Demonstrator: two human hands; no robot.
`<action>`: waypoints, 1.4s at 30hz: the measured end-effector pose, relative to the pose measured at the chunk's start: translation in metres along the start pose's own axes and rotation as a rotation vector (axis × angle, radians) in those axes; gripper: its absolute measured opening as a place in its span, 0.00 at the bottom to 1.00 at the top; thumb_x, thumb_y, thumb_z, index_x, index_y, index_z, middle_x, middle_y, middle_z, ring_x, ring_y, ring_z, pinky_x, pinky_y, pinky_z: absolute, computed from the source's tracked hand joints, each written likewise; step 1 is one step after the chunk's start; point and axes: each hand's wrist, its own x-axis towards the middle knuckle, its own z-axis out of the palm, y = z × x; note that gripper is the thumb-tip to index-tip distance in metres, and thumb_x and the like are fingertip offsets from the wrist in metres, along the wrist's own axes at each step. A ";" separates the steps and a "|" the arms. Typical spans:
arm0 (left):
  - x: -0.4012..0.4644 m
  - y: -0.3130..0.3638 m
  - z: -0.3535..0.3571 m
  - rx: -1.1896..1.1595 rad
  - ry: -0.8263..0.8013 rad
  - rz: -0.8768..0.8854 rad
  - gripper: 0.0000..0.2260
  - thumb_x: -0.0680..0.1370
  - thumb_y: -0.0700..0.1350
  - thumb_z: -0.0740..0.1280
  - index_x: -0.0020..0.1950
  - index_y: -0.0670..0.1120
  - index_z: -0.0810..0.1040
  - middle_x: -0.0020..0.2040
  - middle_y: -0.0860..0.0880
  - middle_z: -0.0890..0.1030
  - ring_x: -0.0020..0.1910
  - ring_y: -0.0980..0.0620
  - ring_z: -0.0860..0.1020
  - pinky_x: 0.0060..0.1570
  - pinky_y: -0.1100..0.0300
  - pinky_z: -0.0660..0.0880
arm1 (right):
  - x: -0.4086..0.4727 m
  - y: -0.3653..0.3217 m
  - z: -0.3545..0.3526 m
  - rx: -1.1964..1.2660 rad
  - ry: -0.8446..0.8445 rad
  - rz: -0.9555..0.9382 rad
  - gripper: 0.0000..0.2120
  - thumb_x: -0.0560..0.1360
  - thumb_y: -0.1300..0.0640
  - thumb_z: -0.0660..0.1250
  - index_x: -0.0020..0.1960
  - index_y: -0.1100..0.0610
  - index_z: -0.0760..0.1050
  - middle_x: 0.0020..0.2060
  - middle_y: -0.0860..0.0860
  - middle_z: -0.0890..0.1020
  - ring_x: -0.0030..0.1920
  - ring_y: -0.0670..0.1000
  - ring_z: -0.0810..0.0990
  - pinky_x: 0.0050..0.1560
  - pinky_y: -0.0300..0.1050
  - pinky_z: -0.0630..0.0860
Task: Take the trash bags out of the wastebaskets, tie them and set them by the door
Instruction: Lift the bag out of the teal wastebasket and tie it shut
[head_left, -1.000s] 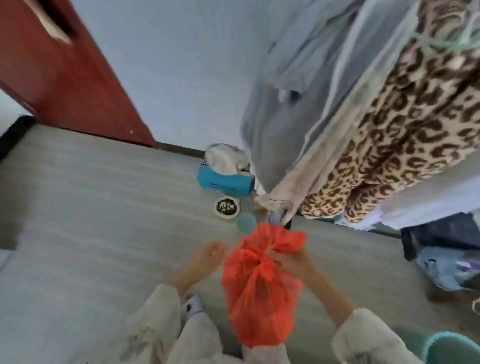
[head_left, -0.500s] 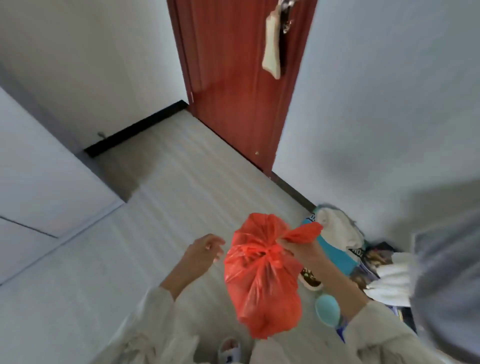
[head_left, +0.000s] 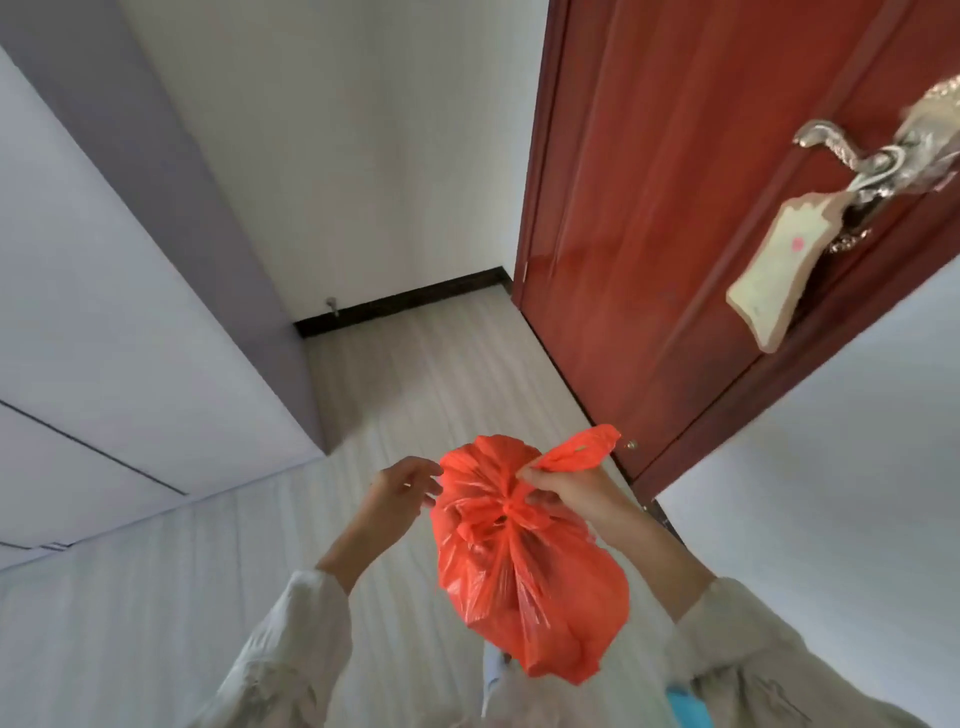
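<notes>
Head view, bag: we are holding the red trash bag in the air in front of us, above the floor, with the door just ahead on the right.
Head view, handling: we are judging the bag light and soft; the thin plastic is crumpling and looks slippery, so the gathered neck by the knot is the sure place to take it, not the belly.
Head view, right hand: our right hand is pinching the loose tail above the knot, its grip closed on the plastic, wrist bent inward, forearm rising from the lower right.
Head view, left hand: our left hand is hovering just beside the bag's upper edge, fingers loosely curled and holding nothing; contact we cannot tell.
Head view, door: a handle is carrying a hanging tag.
</notes>
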 end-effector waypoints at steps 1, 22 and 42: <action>0.017 0.009 -0.003 -0.011 0.007 -0.008 0.15 0.77 0.32 0.53 0.41 0.47 0.74 0.35 0.48 0.76 0.25 0.64 0.76 0.27 0.72 0.68 | 0.019 -0.017 -0.003 -0.027 -0.023 -0.009 0.06 0.72 0.61 0.69 0.48 0.60 0.78 0.34 0.52 0.80 0.30 0.43 0.79 0.30 0.32 0.74; 0.457 0.137 -0.117 -0.061 0.044 -0.071 0.13 0.78 0.35 0.56 0.41 0.48 0.75 0.35 0.49 0.78 0.26 0.65 0.76 0.30 0.72 0.71 | 0.431 -0.276 -0.019 -0.122 0.065 0.096 0.08 0.69 0.60 0.72 0.44 0.64 0.80 0.31 0.58 0.82 0.31 0.50 0.79 0.35 0.39 0.76; 0.843 0.091 -0.075 -0.181 0.178 -0.407 0.16 0.78 0.36 0.56 0.40 0.55 0.74 0.35 0.50 0.79 0.27 0.64 0.76 0.33 0.66 0.71 | 0.878 -0.313 -0.024 -0.268 -0.003 0.254 0.10 0.71 0.63 0.69 0.33 0.56 0.73 0.37 0.62 0.79 0.30 0.54 0.78 0.28 0.35 0.73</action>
